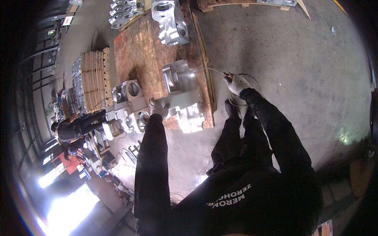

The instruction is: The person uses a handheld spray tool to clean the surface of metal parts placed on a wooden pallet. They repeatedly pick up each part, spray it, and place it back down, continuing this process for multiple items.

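A large silvery machined metal casting (185, 99) with rounded, bored ends lies on a brown wooden board (138, 47). My left hand (158, 108), in a pale glove, rests against the casting's left side with thumb and fingers apart. Out to the right of the board, my gloved right hand (238, 84) is closed round the dark handle of what looks like an air blow gun (226, 74). Its long thin tube (210, 69) curves left to the casting's upper end. Whether the tip enters a hole is too small to tell.
Another casting (170, 23) stands at the board's far end, and more castings (128, 103) sit to the left. A coiled hose (252, 80) lies on the floor by my feet. Stacked wooden pallets (94, 80) and another person (73, 128) are farther left.
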### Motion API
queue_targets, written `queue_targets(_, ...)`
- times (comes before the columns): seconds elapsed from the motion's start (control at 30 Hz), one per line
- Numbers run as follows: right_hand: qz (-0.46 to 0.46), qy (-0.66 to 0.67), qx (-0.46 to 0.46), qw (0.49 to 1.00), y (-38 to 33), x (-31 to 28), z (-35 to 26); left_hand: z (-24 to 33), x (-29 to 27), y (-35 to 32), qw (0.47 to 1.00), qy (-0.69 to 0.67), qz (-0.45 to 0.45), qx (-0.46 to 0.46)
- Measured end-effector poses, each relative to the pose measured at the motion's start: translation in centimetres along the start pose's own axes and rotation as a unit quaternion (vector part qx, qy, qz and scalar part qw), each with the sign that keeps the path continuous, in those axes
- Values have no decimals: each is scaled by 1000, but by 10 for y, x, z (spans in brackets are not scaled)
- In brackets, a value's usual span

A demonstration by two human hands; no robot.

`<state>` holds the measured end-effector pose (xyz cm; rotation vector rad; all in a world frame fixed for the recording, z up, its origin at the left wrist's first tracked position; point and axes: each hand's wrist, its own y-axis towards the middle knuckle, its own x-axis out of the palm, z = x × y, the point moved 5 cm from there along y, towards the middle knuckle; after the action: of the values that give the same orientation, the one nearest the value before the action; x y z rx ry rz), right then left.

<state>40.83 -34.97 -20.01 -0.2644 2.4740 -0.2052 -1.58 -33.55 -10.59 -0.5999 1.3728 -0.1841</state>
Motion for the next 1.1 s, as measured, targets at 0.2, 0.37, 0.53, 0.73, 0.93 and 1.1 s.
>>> queue_targets(0.2, -16, -24, -7, 1000, 12, -15, -8, -7, 0, 3, 999, 16, 34, 18)
queue_targets(0.37, -109, 42, 111, 987, -1, -39, -14, 9, -10, -12, 1000, -19, -6, -13)
queue_targets(0.53, -56, 179, 119, 975, -25, -34, 25, -1, 2, 3, 999, -13, 30, 27)
queue_targets(0.73, -47, 219, 148, 963, -62, -38, 23, 14, -6, -3, 999, -35, 3, 11)
queue_targets(0.93, -152, 201, 248, 935, -71, 12, 67, -14, 5, 7, 997, 62, 23, 37)
queue_targets(1.1, -170, 168, 298, 924, -86, 42, 79, 5, -4, -3, 999, -37, 5, 26)
